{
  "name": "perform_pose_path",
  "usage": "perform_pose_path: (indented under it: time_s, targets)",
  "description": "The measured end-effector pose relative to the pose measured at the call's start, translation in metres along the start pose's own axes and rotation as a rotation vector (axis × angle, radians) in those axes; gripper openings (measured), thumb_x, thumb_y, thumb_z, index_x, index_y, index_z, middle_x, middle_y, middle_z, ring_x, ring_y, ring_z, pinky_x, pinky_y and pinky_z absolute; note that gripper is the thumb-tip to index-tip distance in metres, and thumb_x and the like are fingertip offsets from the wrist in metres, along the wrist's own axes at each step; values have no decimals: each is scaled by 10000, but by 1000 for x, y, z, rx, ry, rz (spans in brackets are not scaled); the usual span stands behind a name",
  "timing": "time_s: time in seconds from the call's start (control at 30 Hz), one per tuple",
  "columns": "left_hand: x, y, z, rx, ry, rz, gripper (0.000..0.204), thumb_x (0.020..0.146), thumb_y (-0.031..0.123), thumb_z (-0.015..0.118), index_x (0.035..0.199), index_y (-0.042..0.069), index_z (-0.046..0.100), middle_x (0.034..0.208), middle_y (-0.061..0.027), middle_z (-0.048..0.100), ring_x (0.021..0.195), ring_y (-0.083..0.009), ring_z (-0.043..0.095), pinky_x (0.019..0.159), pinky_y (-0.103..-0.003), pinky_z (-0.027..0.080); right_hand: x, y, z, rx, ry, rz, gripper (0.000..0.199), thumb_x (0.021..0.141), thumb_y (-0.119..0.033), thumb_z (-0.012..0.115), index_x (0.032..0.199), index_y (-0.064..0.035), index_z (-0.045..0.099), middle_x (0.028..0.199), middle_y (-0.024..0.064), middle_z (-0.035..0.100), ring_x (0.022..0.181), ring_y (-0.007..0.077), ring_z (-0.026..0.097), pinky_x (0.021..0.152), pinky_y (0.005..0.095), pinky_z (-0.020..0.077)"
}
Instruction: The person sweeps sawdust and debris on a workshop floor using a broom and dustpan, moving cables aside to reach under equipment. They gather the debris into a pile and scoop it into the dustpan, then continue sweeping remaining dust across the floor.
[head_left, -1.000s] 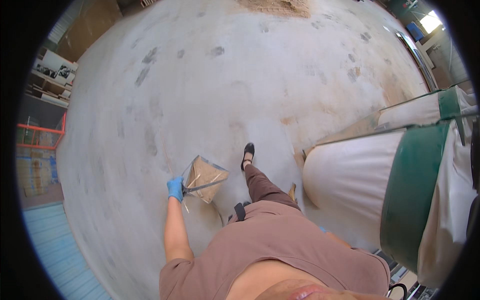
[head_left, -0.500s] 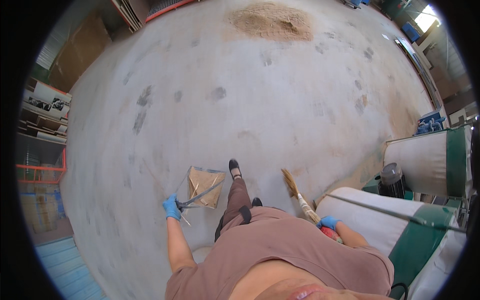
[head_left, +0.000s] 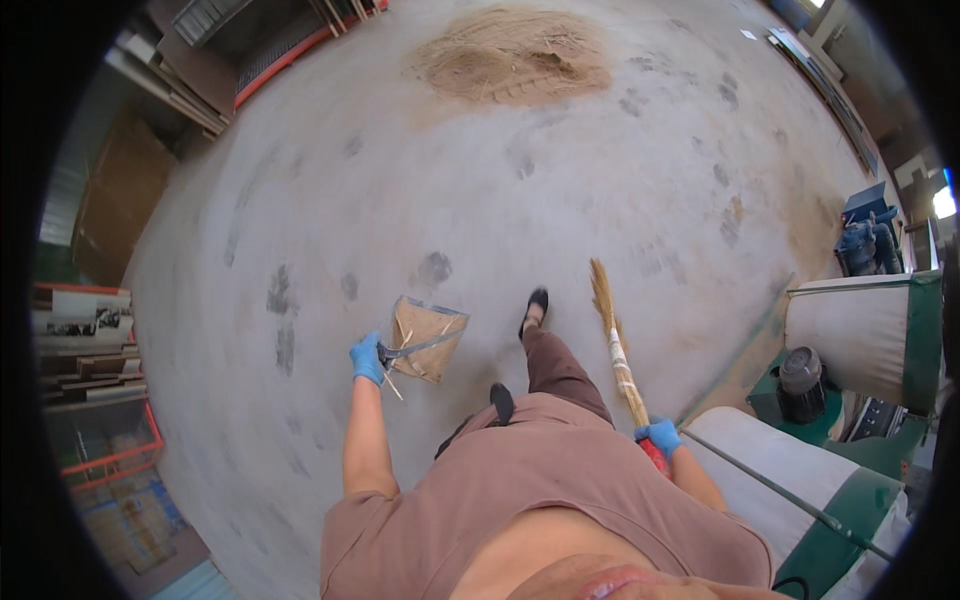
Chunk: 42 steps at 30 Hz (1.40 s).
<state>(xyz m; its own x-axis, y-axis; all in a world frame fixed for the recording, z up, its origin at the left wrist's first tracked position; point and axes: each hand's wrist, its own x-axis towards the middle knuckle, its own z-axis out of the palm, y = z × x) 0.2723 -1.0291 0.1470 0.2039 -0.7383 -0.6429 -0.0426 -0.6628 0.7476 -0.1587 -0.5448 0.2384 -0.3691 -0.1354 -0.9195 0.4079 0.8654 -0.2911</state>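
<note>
My left hand (head_left: 368, 358), in a blue glove, grips the handle of a metal dustpan (head_left: 428, 339) that carries brown sawdust and hangs just above the concrete floor (head_left: 560, 200). My right hand (head_left: 660, 436), also gloved in blue, holds a straw broom (head_left: 615, 340) by its shaft, the bristle end pointing forward and up off the floor. My feet in black shoes stand between the dustpan and the broom. Far ahead on the floor lies a wide pile of sawdust (head_left: 512, 62).
A large green and white machine (head_left: 880, 330) with a long metal rod stands at the right. Boards and sheets (head_left: 160, 90) lean at the far left. Orange racks with stacked material (head_left: 95, 350) line the left edge. Dark stains dot the floor.
I have walked and turned away from the machine toward the sawdust pile, which has come into view. My right hand with the broom has appeared. The dustpan stays in my left hand.
</note>
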Motion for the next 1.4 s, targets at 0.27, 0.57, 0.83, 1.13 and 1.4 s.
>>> perform_pose_path:
  time_s: [0.27, 0.57, 0.83, 1.13, 1.4]
  targets:
    - [122, 198, 214, 39, -50, 60, 236, 831, 228, 707, 692, 117, 552, 589, -29, 537, 450, -168, 507, 384, -361, 393, 107, -240, 1, -66, -10, 49, 194, 805, -46, 698, 911, 115, 673, 728, 206, 672, 578, 297, 683, 520, 418, 572]
    - [265, 374, 449, -26, -229, 59, 291, 862, 297, 709, 683, 126, 557, 570, -29, 524, 457, -176, 492, 411, -353, 409, 198, -500, -60, -45, -107, 53, 315, 811, -73, 703, 1081, 84, 659, 838, 207, 709, 644, 277, 691, 585, 406, 578]
    - [425, 485, 697, -139, -399, -135, 233, 922, 266, 663, 740, 145, 581, 641, -26, 596, 538, -184, 584, 493, -363, 493, 266, -693, -52, 187, 8, -13, 376, 809, -62, 693, 1164, 46, 632, 819, 181, 677, 626, 309, 697, 513, 420, 560]
    - [528, 612, 965, -294, -563, -401, 442, 944, 541, 585, 835, 113, 608, 719, -53, 654, 616, -228, 628, 572, -401, 543, 333, -884, -107, 239, 3, 189, 427, 792, -52, 681, 1209, 15, 615, 834, 185, 676, 634, 314, 700, 533, 418, 558]
    - [632, 701, 1164, -88, -248, -413, 651, 869, 769, 504, 870, 123, 591, 732, -55, 640, 698, -227, 617, 652, -400, 501, 427, -1063, -187, 302, -79, 411, 367, 812, -111, 678, 1092, 117, 610, 809, 257, 692, 646, 356, 705, 544, 427, 566]
